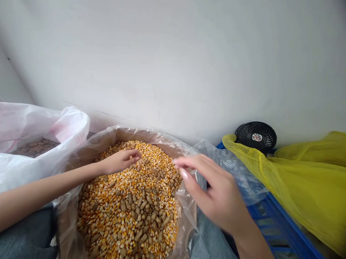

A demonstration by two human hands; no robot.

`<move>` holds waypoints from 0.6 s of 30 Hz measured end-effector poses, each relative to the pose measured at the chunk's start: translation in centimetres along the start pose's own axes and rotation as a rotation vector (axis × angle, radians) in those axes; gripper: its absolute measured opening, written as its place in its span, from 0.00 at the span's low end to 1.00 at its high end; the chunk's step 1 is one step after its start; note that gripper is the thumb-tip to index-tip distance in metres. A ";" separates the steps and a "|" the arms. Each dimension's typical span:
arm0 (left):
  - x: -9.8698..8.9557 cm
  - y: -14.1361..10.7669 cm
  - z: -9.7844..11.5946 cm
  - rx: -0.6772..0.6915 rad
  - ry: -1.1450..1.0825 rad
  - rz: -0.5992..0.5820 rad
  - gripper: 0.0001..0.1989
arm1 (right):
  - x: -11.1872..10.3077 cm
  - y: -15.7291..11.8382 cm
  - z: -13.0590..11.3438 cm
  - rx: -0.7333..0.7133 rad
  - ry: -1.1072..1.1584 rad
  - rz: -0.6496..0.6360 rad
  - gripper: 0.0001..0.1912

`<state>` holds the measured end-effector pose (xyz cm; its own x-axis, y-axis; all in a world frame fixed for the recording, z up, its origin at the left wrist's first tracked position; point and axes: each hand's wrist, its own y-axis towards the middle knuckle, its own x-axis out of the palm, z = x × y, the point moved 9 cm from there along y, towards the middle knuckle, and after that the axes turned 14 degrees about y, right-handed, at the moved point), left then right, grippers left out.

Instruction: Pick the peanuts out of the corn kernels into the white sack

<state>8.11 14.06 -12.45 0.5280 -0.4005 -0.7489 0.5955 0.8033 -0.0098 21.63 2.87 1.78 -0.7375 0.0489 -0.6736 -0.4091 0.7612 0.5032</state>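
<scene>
Yellow and white corn kernels fill a box lined with clear plastic. Peanuts in their shells lie among the kernels, thickest at the middle and near side. Over the far left part of the corn is my left hand, its fingers loosely curled and slightly apart, with nothing visible in them. My right hand hangs above the box's right edge, a bit blurred. Its thumb and index finger are parted, and no object shows between them.
At the left stands a white sack with brown contents. A blue plastic crate, yellow mesh cloth and a small black fan are on the right. A pale wall rises behind the box.
</scene>
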 end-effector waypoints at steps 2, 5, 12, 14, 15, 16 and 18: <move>1.6 0.5 -0.4 0.121 0.232 -0.062 0.14 | 3.0 2.0 4.8 0.226 0.076 -0.165 0.12; 4.6 0.1 -0.4 0.336 0.487 -0.122 0.14 | 9.1 2.0 10.9 0.424 0.157 -0.403 0.10; 10.6 -4.2 1.0 0.840 0.668 -0.138 0.12 | 19.7 -3.8 13.9 0.452 -0.300 -0.897 0.14; 11.5 -4.8 1.0 0.893 0.691 -0.144 0.12 | 20.8 -4.0 13.0 0.370 -0.410 -0.947 0.15; 11.8 -4.9 0.9 0.897 0.705 -0.137 0.11 | 21.3 -4.0 12.7 0.345 -0.433 -0.974 0.15; 12.0 -4.8 0.8 0.889 0.717 -0.127 0.11 | 21.7 -3.9 12.6 0.333 -0.446 -0.999 0.14; 12.3 -4.5 0.5 0.865 0.727 -0.118 0.10 | 22.2 -3.6 12.5 0.344 -0.430 -0.997 0.12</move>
<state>12.25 5.33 -21.33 0.1325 0.1238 -0.9834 0.9854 0.0906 0.1442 13.47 9.29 -21.70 0.1066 -0.5104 -0.8533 -0.4921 0.7186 -0.4913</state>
